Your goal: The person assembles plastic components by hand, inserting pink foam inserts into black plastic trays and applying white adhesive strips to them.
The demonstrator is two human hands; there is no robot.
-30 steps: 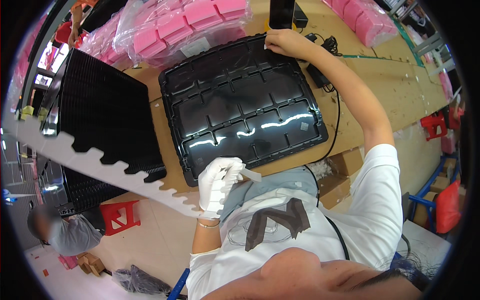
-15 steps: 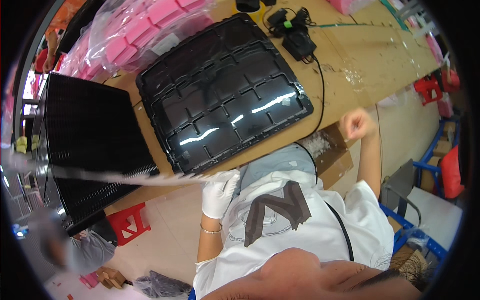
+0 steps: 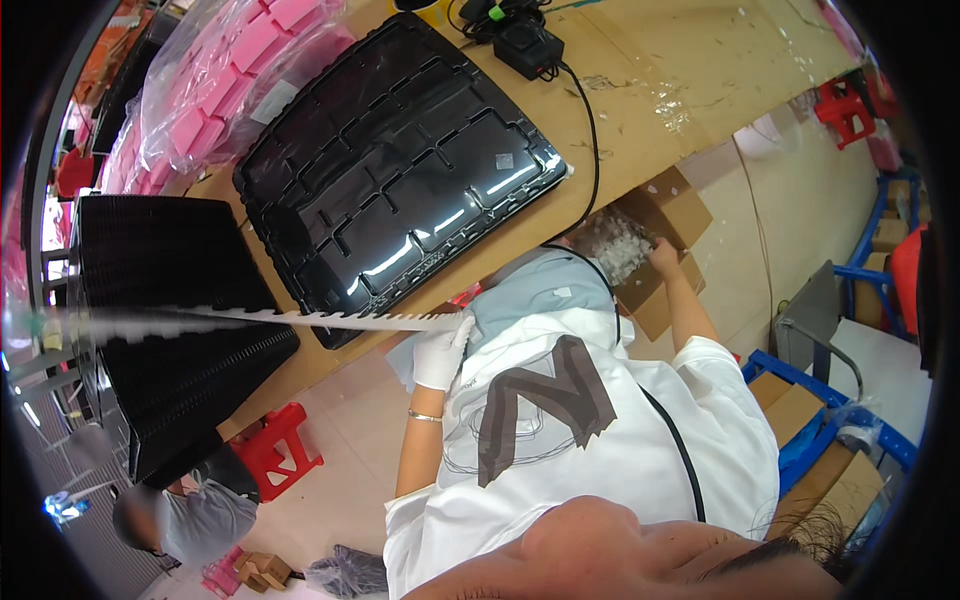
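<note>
My left hand (image 3: 440,355), in a white glove, is closed around one end of a long white strip with a toothed edge (image 3: 300,320). The strip reaches out to the left across a stack of black trays (image 3: 185,290), and its far end is blurred. My bare right hand (image 3: 664,258) is at the right side of an open cardboard box (image 3: 685,212), next to small white bits (image 3: 618,250) inside it. Its fingers are too small and partly hidden to show whether they hold anything. A glossy black moulded tray (image 3: 380,200) lies on the table in front of me.
On the brown table (image 3: 680,70) sit a black power adapter (image 3: 528,48) with its cable and pink foam pieces (image 3: 225,85) in clear plastic. A red stool (image 3: 280,450) and a seated person (image 3: 205,525) are at lower left. Blue shelving (image 3: 785,400) stands at right.
My right hand has come down from beside the table edge to the box of white bits. The left hand still holds the strip. The whole view has shifted somewhat.
</note>
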